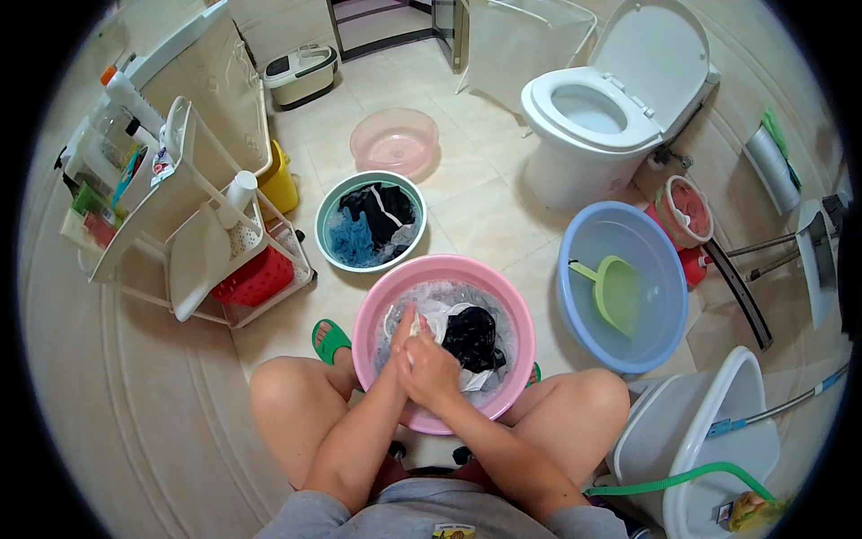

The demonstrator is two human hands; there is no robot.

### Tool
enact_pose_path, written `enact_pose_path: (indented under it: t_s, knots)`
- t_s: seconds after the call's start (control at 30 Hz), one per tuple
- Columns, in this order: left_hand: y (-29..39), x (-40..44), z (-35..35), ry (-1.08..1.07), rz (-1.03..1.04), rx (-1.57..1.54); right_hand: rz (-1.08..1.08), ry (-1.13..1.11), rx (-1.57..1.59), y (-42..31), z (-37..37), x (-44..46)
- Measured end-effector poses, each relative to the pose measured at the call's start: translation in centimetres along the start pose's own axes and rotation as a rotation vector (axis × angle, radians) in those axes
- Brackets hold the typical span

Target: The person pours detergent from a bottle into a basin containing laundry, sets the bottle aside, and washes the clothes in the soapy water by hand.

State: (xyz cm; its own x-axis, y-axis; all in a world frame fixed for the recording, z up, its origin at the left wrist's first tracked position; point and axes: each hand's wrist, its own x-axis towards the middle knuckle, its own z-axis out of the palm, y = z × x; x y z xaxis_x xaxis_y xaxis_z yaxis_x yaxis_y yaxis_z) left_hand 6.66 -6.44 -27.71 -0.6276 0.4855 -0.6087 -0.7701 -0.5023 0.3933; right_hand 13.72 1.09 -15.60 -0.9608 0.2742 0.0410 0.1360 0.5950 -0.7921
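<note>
Your left hand (pixel 403 334) and right hand (pixel 428 366) press together over the pink basin (pixel 524 337); their grip on white cloth (pixel 438 325) is unclear. Washing appears underway: the black garment (pixel 471 337) lies unrinsed in suds (pixel 431 292).

Fingers (pixel 407 357) together, clothes (pixel 471 340) in pink basin (pixel 523 341)

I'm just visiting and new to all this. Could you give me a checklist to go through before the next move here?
1. Pink basin between the legs: ok.
2. Black cloth inside the pink basin: ok, in foamy water.
3. Left grip and right grip together over the pink basin: ok.
4. Firm hold on white cloth: cannot tell, fingers hide it.
5. Green basin free of laundry: not ok, blue clothes and black clothes inside.
</note>
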Motion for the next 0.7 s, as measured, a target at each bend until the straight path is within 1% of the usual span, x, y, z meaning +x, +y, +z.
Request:
enact_pose_path:
  t_s: [0.03,0.07,0.1,0.13,0.17,0.23,0.27,0.3,0.37,0.4,0.43,0.5,0.57,0.6,0.63,0.67,0.7]
  knots:
    - [0.0,-0.2,0.6,-0.017,-0.026,-0.028,0.009,-0.062,-0.094,1.0,0.8,-0.1]
    - [-1.1,-0.5,0.4,-0.22,0.016,-0.114,0.018,-0.127,-0.185,1.9,1.5,-0.2]
    - [-1.7,-1.6,2.4,-0.11,0.082,-0.049,0.02,-0.131,-0.181,2.6,1.0,0.9]
    - [-2.3,-2.8,4.5,0.005,0.139,0.022,0.109,-0.09,-0.163,3.5,-0.3,3.1]
    - [-2.1,-5.5,8.5,0.432,0.213,0.239,0.201,-0.048,-0.144,4.1,-0.8,4.3]
    - [-1.5,-4.8,7.7,0.369,0.103,0.335,0.2,-0.002,-0.138,4.8,0.1,4.6]
    - [-1.2,-4.0,6.5,0.366,0.103,0.333,0.197,0.042,-0.138,5.2,0.4,4.5]
    - [-0.7,-2.4,4.3,0.316,0.146,0.333,0.195,0.042,-0.142,3.9,0.5,3.6]
    - [-0.2,0.8,-1.1,0.223,0.227,0.326,-0.036,0.012,-0.179,0.2,0.8,0.7]
    - [0.4,0.8,-1.6,0.174,0.267,0.324,-0.035,0.009,-0.184,0.6,0.9,0.4]
    - [-0.7,0.5,-1.6,0.113,0.259,0.425,-0.05,-0.063,-0.232,1.0,1.2,0.2]
    - [-2.5,-0.7,-0.9,-0.01,0.262,0.625,-0.06,-0.135,-0.268,2.3,0.9,1.1]
    - [-1.6,-5.0,7.8,0.405,0.173,0.179,0.173,-0.178,-0.284,4.0,-1.4,4.9]
    - [-1.0,-6.5,9.3,0.393,0.189,0.258,0.174,-0.174,-0.278,4.2,-0.8,4.9]
    - [-0.9,-6.4,8.9,0.393,0.19,0.259,0.119,-0.018,-0.182,4.5,-0.3,4.5]
    - [-0.7,-6.1,8.2,0.359,0.272,0.268,0.059,0.138,-0.089,4.8,0.2,4.0]
    - [-0.3,-5.5,7.2,0.325,0.353,0.274,-0.01,0.164,-0.065,3.0,0.4,3.0]
